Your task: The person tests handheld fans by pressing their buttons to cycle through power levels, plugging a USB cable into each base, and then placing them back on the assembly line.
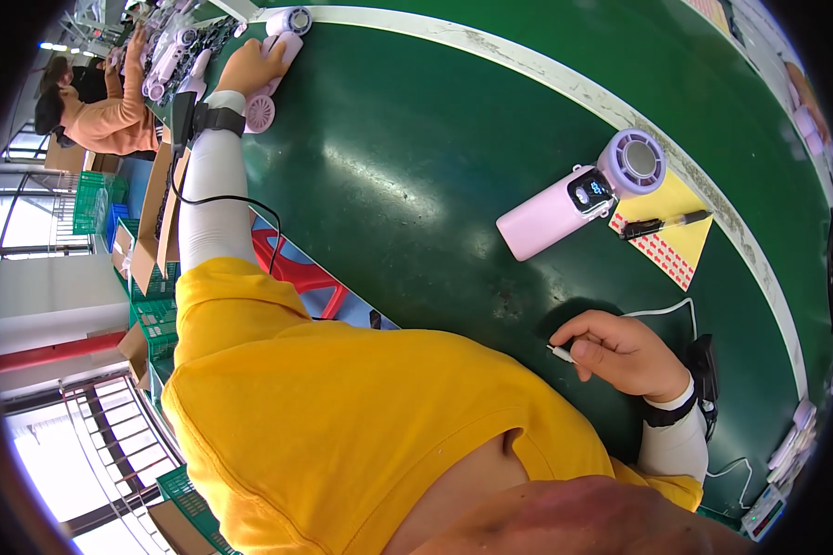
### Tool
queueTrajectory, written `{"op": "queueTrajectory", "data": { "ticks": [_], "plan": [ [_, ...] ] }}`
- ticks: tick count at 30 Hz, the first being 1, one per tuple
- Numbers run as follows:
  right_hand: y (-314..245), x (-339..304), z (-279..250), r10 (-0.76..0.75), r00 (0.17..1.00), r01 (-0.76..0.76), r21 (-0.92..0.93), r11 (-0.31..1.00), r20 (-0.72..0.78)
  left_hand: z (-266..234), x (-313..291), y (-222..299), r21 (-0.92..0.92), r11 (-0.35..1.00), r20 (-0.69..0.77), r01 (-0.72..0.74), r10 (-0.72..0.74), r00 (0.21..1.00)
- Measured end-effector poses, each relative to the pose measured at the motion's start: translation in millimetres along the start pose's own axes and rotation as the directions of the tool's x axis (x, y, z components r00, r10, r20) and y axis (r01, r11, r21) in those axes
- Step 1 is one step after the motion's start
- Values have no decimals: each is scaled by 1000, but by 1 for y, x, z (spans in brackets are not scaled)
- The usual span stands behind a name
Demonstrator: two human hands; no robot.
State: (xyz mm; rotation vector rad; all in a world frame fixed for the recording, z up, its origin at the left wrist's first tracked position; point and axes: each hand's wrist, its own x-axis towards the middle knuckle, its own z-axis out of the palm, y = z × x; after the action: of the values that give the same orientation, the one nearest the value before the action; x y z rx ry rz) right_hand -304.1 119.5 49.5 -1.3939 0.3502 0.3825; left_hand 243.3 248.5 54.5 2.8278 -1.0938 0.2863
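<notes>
At the far left of the green table, my left hand (247,68) is closed round a pink handheld fan (290,46); its palm side is hidden. A round pink grille (260,113) shows beside that wrist. Near the front right, my right hand (631,354) pinches the white plug of a cable (562,353) between thumb and fingers. Another pink handheld fan (548,218), with a lit display and a lilac round head, lies beyond the right hand. Its head lies against a yellow sheet (683,191) of red stickers, on which a black pen (657,226) rests.
A pale strip (518,57) runs along the table's far side. Several more fans (167,69) are heaped at the far left, near a person in an orange top (111,120). Cardboard boxes (143,245), green crates (93,202) and a red stool (296,277) stand left of the table.
</notes>
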Motion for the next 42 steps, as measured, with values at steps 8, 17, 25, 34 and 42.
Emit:
{"op": "queueTrajectory", "data": {
  "ticks": [8,17,25,34,42],
  "plan": [
    [1,0,-1,-27,1000,27,-20,999,11,0,11,6,116,992,234,-42,14,972],
    [-4,0,-2,-16,1000,17,-45,999,8,-20,-55,37,-37,987,194,-158,162,968],
    [2,1,-2,-30,999,30,-37,999,11,-12,-79,37,36,947,21,-320,320,947],
    [0,1,-3,-30,999,30,-73,997,12,-6,-79,46,29,953,-71,-302,304,950],
    [2,-1,-3,-48,999,49,-57,997,18,-19,-22,12,-9,993,265,-120,118,957]
  ]
}}
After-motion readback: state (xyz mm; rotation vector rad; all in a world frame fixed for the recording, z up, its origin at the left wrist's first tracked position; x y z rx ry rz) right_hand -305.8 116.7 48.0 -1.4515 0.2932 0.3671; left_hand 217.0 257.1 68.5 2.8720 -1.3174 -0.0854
